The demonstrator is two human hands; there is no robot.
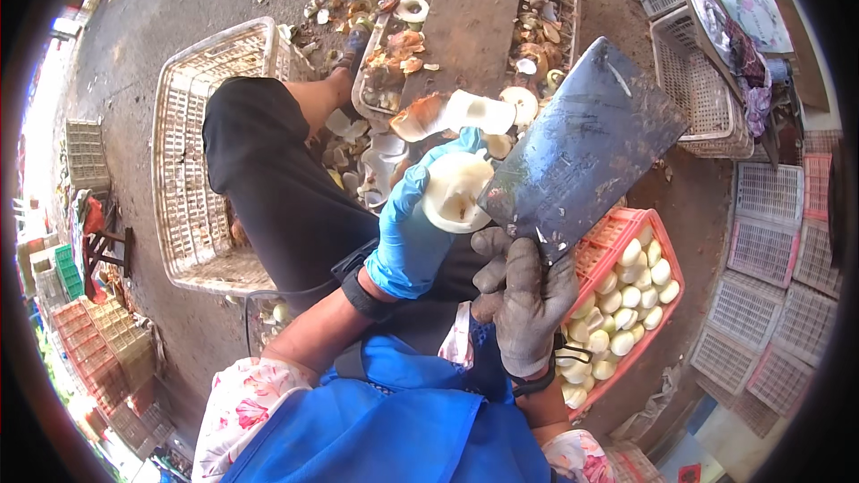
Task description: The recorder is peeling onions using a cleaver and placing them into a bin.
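My left hand (413, 231), in a blue glove, holds a peeled pale vegetable piece (458, 191) with a brown spot in its face. A grey work glove covers my right hand (527, 288), which grips a broad dark cleaver (584, 147) at its lower end; the handle is hidden by the fingers. The blade's left corner is at the vegetable's right edge. Beyond my hands, thick pale peelings (480, 113) lie at the near end of a board (463, 27) on an upturned crate. To my right, a pink crate (661, 342) holds many peeled whitish pieces (623, 342).
An off-white plastic crate (171, 168) lies left of my bent leg. More peelings (382, 161) litter the ground between my legs. At upper right, another crate (694, 80) stands beside a cloth-laden stool. Stacked crates (768, 241) line the right side, with others (100, 342) at far left.
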